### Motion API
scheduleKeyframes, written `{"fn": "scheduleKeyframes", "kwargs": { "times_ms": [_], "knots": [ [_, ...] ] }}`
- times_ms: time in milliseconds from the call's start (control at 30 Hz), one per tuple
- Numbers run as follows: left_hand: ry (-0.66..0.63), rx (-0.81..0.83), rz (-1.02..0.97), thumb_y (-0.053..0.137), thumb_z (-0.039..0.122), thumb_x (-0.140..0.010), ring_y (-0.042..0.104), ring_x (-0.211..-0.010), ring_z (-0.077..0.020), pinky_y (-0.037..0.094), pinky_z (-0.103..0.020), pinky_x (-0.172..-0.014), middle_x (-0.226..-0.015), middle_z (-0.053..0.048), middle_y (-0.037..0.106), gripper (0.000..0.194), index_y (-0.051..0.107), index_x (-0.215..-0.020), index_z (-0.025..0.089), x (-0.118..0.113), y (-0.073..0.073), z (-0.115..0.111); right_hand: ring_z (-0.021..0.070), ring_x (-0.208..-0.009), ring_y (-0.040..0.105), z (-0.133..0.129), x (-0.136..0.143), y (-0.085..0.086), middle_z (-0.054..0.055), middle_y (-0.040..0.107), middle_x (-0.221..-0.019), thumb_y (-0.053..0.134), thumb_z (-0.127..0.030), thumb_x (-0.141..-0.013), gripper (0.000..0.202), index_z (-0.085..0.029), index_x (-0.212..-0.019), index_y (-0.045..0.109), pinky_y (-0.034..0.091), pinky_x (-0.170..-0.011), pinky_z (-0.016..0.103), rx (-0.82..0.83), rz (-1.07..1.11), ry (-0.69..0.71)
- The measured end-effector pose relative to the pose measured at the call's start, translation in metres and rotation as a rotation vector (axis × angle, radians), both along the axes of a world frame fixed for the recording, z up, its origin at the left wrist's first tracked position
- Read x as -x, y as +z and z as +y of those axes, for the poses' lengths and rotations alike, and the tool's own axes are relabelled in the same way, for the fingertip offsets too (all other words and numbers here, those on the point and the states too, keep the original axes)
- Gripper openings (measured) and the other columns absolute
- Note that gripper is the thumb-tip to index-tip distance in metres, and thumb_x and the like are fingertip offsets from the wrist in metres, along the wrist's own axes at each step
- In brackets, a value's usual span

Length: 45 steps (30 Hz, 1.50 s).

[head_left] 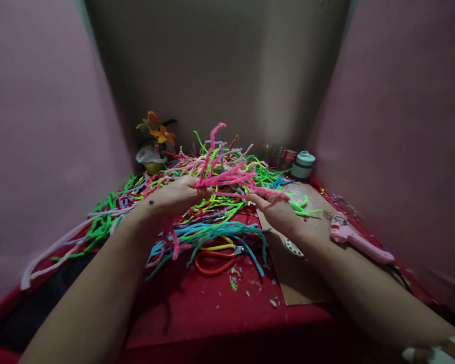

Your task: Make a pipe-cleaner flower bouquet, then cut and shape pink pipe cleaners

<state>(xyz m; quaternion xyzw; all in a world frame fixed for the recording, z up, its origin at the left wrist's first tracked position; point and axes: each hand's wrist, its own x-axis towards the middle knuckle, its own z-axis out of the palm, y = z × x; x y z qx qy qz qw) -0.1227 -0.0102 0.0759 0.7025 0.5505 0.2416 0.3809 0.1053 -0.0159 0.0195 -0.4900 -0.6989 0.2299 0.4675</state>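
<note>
My left hand is closed round a bunch of bright pink pipe cleaners, whose ends fan out to the right and hang down below the wrist. My right hand pinches the right end of one pink pipe cleaner between thumb and fingers. Behind and beneath both hands spreads a tangled heap of pipe cleaners in green, pink, yellow and lilac. A bundle of blue pipe cleaners lies just in front of the heap. Red-handled scissors rest partly under that bundle.
A pink glue gun lies on the right, beside a brown board. At the back are a mint-lidded container and orange flowers in a pot. Small scraps dot the red cloth. Pink walls close in both sides.
</note>
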Motion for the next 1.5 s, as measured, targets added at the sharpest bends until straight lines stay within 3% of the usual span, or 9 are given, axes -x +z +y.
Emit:
{"fn": "scheduleKeyframes", "kwargs": {
  "times_ms": [200, 300, 400, 533, 800, 967, 1067, 1267, 1500],
  "knots": [
    [-0.045, 0.07, -0.522, 0.066, 0.034, -0.072, 0.016, -0.038, -0.0026, 0.013, -0.017, -0.034, -0.052, 0.009, 0.021, 0.035, 0.036, -0.064, 0.019, 0.013, -0.001, 0.001, 0.0087, -0.049, 0.042, -0.001, 0.001, -0.016, -0.004, 0.05, -0.054, 0.052, -0.044, -0.081, 0.031, -0.015, -0.075, 0.063, 0.036, -0.052, 0.022, 0.075, 0.199, 0.098],
    [-0.011, 0.001, -0.628, 0.066, 0.031, -0.073, 0.014, -0.039, -0.0024, 0.015, -0.016, -0.033, -0.053, 0.009, 0.018, 0.035, 0.035, -0.062, 0.019, 0.02, 0.001, 0.002, 0.0135, -0.071, 0.055, -0.006, 0.008, -0.023, 0.003, 0.062, -0.079, 0.058, -0.04, -0.078, 0.029, -0.015, -0.091, 0.065, 0.043, -0.067, 0.026, 0.004, -0.104, 0.218],
    [0.018, -0.027, -0.657, 0.065, 0.03, -0.075, 0.015, -0.04, -0.0022, 0.017, -0.014, -0.034, -0.053, 0.009, 0.018, 0.034, 0.035, -0.062, 0.018, 0.022, 0.0, 0.004, 0.0224, -0.099, 0.054, -0.012, 0.026, -0.027, 0.012, 0.061, -0.104, 0.06, -0.037, -0.077, 0.04, -0.015, -0.111, 0.061, 0.041, -0.086, 0.034, -0.117, -0.566, 0.3],
    [0.021, 0.045, -0.621, 0.067, 0.027, -0.071, 0.017, -0.038, -0.0017, 0.017, -0.013, -0.032, -0.051, 0.01, 0.021, 0.035, 0.035, -0.062, 0.019, 0.02, -0.006, 0.009, 0.0243, -0.093, 0.057, -0.012, 0.053, -0.028, 0.014, 0.062, -0.101, 0.052, -0.027, -0.079, 0.029, -0.012, -0.101, 0.063, 0.043, -0.078, 0.033, -0.066, -0.913, 0.331],
    [0.02, 0.077, -0.592, 0.068, 0.029, -0.071, 0.018, -0.036, -0.0013, 0.016, -0.014, -0.031, -0.048, 0.01, 0.022, 0.036, 0.034, -0.061, 0.019, 0.019, -0.008, 0.013, 0.0212, -0.078, 0.059, 0.019, 0.067, -0.01, 0.012, 0.063, -0.097, 0.043, -0.02, -0.082, 0.023, -0.016, -0.092, 0.063, 0.041, -0.062, 0.028, 0.01, -0.976, 0.322],
    [0.015, 0.02, -0.585, 0.067, 0.03, -0.071, 0.019, -0.037, -0.0013, 0.016, -0.015, -0.033, -0.048, 0.01, 0.024, 0.032, 0.038, -0.064, 0.018, 0.014, -0.011, 0.014, 0.0239, -0.091, 0.056, 0.032, 0.07, -0.013, 0.016, 0.057, -0.107, 0.029, -0.01, -0.088, 0.033, -0.011, -0.103, 0.059, 0.042, -0.077, 0.034, -0.25, -1.051, 0.134],
    [0.003, 0.026, -0.541, 0.066, 0.033, -0.071, 0.018, -0.037, -0.002, 0.014, -0.016, -0.034, -0.048, 0.01, 0.025, 0.033, 0.037, -0.064, 0.019, 0.008, -0.014, 0.013, 0.0292, -0.105, 0.05, 0.028, 0.071, -0.017, 0.02, 0.054, -0.115, 0.037, -0.01, -0.084, 0.035, -0.007, -0.113, 0.056, 0.04, -0.088, 0.042, -0.162, -1.123, 0.197],
    [0.007, -0.184, -0.306, 0.054, 0.038, -0.076, 0.022, -0.038, -0.0054, 0.019, -0.019, -0.037, -0.047, 0.008, 0.028, 0.03, 0.035, -0.062, 0.02, -0.004, -0.011, 0.008, 0.0278, -0.121, 0.042, 0.005, 0.054, 0.004, 0.018, 0.051, -0.126, 0.053, -0.011, -0.073, 0.047, -0.009, -0.12, 0.056, 0.028, -0.104, 0.042, -0.163, -0.703, 0.273],
    [0.154, -0.566, 0.598, 0.039, 0.016, -0.079, 0.061, -0.079, -0.0242, 0.042, -0.03, -0.064, -0.081, -0.01, 0.064, 0.019, 0.05, -0.095, 0.016, -0.04, -0.014, -0.013, 0.0193, -0.101, 0.058, -0.008, 0.048, 0.005, 0.005, 0.065, -0.108, 0.06, -0.035, -0.076, 0.041, -0.018, -0.114, 0.058, 0.044, -0.091, 0.036, 0.198, 0.321, 0.674]
  ]
}}
